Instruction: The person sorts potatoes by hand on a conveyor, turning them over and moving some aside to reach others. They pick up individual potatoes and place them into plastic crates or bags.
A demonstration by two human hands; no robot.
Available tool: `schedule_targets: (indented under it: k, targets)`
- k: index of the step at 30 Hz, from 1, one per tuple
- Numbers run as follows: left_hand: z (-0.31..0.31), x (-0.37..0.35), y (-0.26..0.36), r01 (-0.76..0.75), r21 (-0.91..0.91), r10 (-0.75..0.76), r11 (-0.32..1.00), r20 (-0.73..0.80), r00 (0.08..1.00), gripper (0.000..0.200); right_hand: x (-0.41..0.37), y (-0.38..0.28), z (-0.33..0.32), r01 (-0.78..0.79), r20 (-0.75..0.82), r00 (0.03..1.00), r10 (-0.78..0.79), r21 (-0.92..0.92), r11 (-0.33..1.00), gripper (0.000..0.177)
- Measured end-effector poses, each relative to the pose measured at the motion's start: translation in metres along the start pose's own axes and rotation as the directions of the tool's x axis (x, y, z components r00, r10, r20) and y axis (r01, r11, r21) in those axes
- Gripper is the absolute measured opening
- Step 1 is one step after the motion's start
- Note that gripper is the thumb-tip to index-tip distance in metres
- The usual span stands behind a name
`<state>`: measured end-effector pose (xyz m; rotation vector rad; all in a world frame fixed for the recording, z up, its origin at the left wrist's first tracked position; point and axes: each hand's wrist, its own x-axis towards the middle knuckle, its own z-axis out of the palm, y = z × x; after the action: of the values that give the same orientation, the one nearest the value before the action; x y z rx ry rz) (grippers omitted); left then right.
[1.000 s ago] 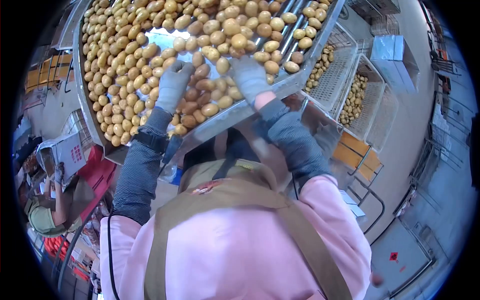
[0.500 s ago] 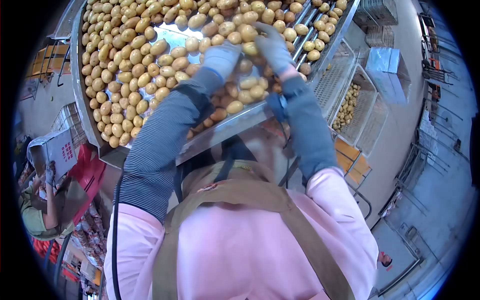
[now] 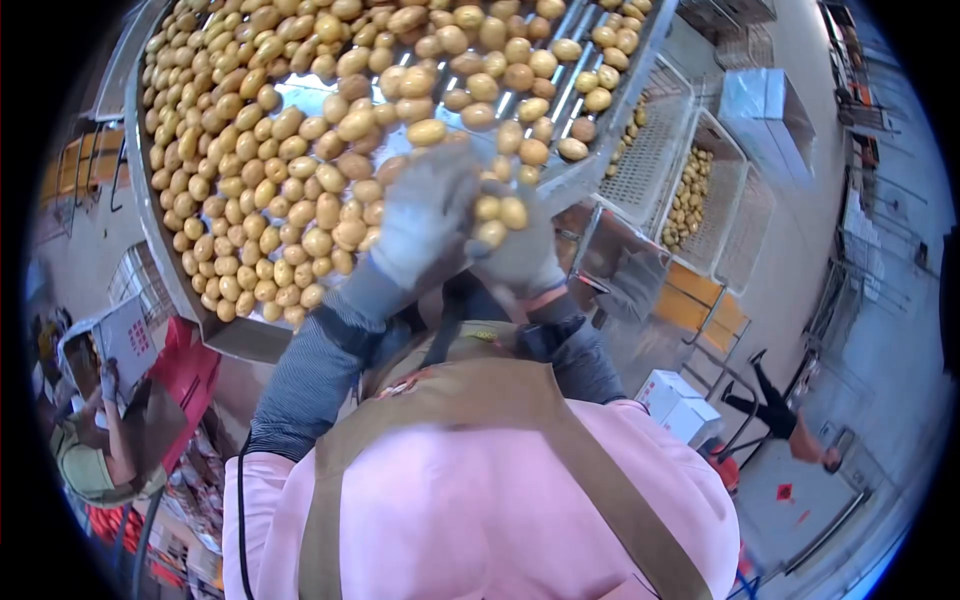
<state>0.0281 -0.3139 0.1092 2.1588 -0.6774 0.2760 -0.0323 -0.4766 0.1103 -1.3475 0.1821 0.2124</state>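
Yellow-brown potatoes [image 3: 240, 180] cover most of a metal sorting table [image 3: 250, 345]. My left hand [image 3: 425, 215], in a pale glove, is at the table's near edge, just left of my right hand. Motion smears its fingers, so I cannot make out whether it grips anything. My right hand [image 3: 525, 250], also gloved, is turned up with a few small potatoes [image 3: 490, 218] gathered in it. Both hands are close together in front of my apron [image 3: 450, 400]. Metal rollers [image 3: 568, 85] carry more potatoes beyond them.
White plastic crates [image 3: 640, 170] stand to the right, one with small potatoes [image 3: 688, 200]. Beyond them is a pale box [image 3: 765, 105]. At left, a co-worker [image 3: 100, 450] handles a white carton [image 3: 125, 345]. Another person [image 3: 790, 420] walks at the right.
Both hands have come back from among the potatoes toward my body. Several small potatoes now show in my right hand. A walking person has come into view at the right.
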Motion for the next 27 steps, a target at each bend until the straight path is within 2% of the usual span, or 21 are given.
schedule_targets:
  k: [1,2,4,6,7,8,10,12,13,14,15,16,17,18,19,21,22,23,24,26,27]
  targets:
    - [0.006,0.011,-0.012,0.111,0.097,-0.131,0.989,0.228,0.965,0.036,-0.008,-0.005,-0.017,-0.144,-0.031,0.988,0.154,0.213,0.966,0.033]
    - [0.018,0.019,-0.024,-0.085,0.269,-0.022,0.959,0.373,0.928,0.036,-0.015,0.004,-0.036,-0.237,-0.071,0.95,0.304,0.471,0.85,0.033]
    - [0.053,0.021,-0.055,-0.287,0.447,-0.017,0.847,0.563,0.826,0.034,-0.025,0.005,-0.064,-0.221,-0.126,0.941,0.315,0.479,0.849,0.037]
    - [0.046,0.047,-0.058,-0.258,0.415,-0.11,0.873,0.681,0.724,0.033,-0.041,-0.001,-0.082,-0.017,-0.154,0.988,0.012,-0.031,0.999,0.048]
    - [0.043,0.056,-0.057,-0.239,0.403,-0.155,0.883,0.733,0.662,0.033,-0.049,-0.008,-0.089,0.093,-0.127,0.981,-0.149,-0.364,0.927,0.057]
    - [0.039,0.051,-0.056,0.034,0.207,-0.146,0.978,0.556,0.818,0.036,-0.056,-0.004,-0.093,0.073,-0.102,0.989,-0.106,-0.287,0.955,0.055]
    - [0.03,0.048,-0.014,0.515,-0.199,-0.398,0.834,0.431,0.81,0.041,-0.06,0.008,-0.102,0.036,-0.037,0.998,-0.041,-0.13,0.991,0.052]
    - [0.038,0.052,0.055,0.138,-0.049,-0.093,0.989,0.513,0.853,0.044,-0.061,0.006,-0.092,0.026,-0.166,0.986,0.0,0.153,0.988,0.041]
    - [0.057,0.047,0.072,-0.041,-0.169,0.104,0.985,0.389,0.915,0.042,-0.06,0.002,-0.089,0.178,-0.21,0.952,-0.224,-0.219,0.959,0.043]
    - [0.072,0.046,0.083,-0.234,-0.265,0.298,0.935,0.234,0.926,0.041,-0.058,-0.001,-0.088,0.281,-0.169,0.88,-0.444,-0.568,0.774,0.044]
    - [0.083,0.051,0.086,-0.176,-0.247,0.242,0.953,0.273,0.931,0.039,-0.054,-0.016,-0.1,0.226,-0.262,0.916,-0.303,-0.287,0.931,0.043]
    - [0.093,0.065,0.086,-0.118,-0.227,0.187,0.967,0.309,0.932,0.038,-0.049,-0.03,-0.111,0.175,-0.348,0.925,-0.153,0.032,0.984,0.043]
    - [0.1,0.081,0.081,-0.061,-0.208,0.131,0.976,0.342,0.931,0.038,-0.042,-0.051,-0.126,0.053,-0.231,0.962,0.142,0.674,0.737,0.043]
    - [0.096,0.099,0.064,-0.106,-0.088,0.133,0.991,0.412,0.902,0.034,-0.034,-0.055,-0.147,0.111,-0.295,0.949,0.114,0.649,0.753,0.037]
    - [0.092,0.117,0.034,-0.016,0.14,-0.07,0.99,0.585,0.808,0.031,-0.029,-0.057,-0.166,0.163,-0.354,0.931,0.089,0.622,0.766,0.032]
    - [0.055,0.139,-0.019,-0.048,0.457,-0.301,0.888,0.659,0.69,0.038,-0.041,-0.041,-0.202,0.143,-0.328,0.934,0.14,0.703,0.697,0.035]
    - [0.044,0.118,-0.059,-0.126,0.576,-0.263,0.808,0.543,0.798,0.045,-0.045,-0.026,-0.221,0.134,-0.309,0.938,0.156,0.741,0.658,0.037]
    - [0.032,0.097,-0.099,-0.153,0.696,-0.217,0.701,0.413,0.884,0.055,-0.059,-0.003,-0.235,0.145,-0.353,0.931,0.095,0.596,0.79,0.041]
    - [0.012,0.076,-0.114,-0.165,0.683,-0.248,0.711,0.463,0.851,0.056,-0.076,0.011,-0.233,0.121,-0.404,0.913,0.066,0.422,0.899,0.042]
    - [-0.025,0.032,-0.13,-0.195,0.501,-0.01,0.843,0.376,0.927,0.052,-0.104,0.03,-0.224,0.05,-0.465,0.885,-0.03,0.03,0.998,0.046]
    - [-0.037,0.012,-0.121,-0.165,0.464,-0.014,0.87,0.358,0.934,0.048,-0.11,0.045,-0.222,0.081,-0.557,0.83,0.039,0.188,0.979,0.045]
